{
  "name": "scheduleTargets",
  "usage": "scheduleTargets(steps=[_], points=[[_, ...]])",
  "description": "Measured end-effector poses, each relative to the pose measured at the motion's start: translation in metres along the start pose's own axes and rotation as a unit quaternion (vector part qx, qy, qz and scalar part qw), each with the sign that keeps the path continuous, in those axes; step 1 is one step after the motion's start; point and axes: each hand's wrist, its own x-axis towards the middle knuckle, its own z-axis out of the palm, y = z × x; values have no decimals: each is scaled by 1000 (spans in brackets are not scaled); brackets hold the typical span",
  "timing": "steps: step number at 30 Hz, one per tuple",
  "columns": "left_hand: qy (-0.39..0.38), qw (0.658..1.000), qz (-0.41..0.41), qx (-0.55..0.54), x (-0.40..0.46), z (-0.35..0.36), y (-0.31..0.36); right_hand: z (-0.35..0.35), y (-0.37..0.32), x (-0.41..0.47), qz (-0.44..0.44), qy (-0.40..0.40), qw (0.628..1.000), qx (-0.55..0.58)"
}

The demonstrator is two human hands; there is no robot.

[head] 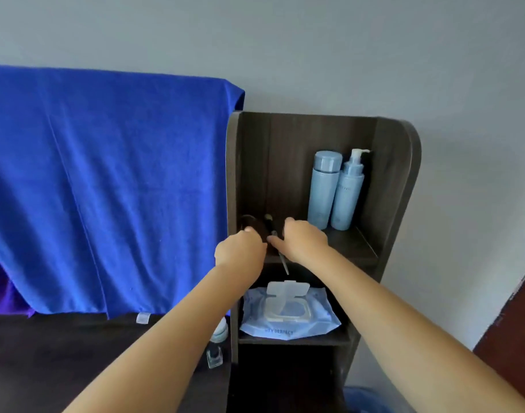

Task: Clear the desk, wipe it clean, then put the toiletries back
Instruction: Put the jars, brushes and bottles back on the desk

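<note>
I saw both hands on the upper shelf [350, 248]: the left hand [240, 248] curled on a dark round thing [250, 223], the right hand [304, 238] loosely bent beside a brush [274, 234]. Two blue bottles [334, 189] stood at the back right.

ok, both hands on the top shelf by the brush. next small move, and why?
Probably lift the brush clear of the shelf: both the left hand and the right hand are at it, and its handle already overhangs the edge above the wipes.

The head camera looks forward and slightly down (one view only), close to the dark shelf unit [395, 186], arms reaching in.
</note>
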Motion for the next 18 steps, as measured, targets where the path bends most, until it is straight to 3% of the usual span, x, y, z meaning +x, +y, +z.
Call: scheduleTargets(steps=[4, 7, 13, 16, 18], points=[[-18, 999, -37, -12, 0, 6, 0, 4, 6, 1, 14, -3, 999, 33], [19, 998, -18, -54, -13, 0, 1, 5, 19, -6, -2, 31, 994, 109], [134, 965, 51, -222, -71, 8, -39, -8, 24, -67, -91, 126, 925, 348], [132, 947, 47, -288, -90, 27, -77, 3, 7, -96, -135, 138, 902, 386], [126, 942, 27, -309, -101, 47, -109, 27, -12, -110, -147, 106, 902, 392]])
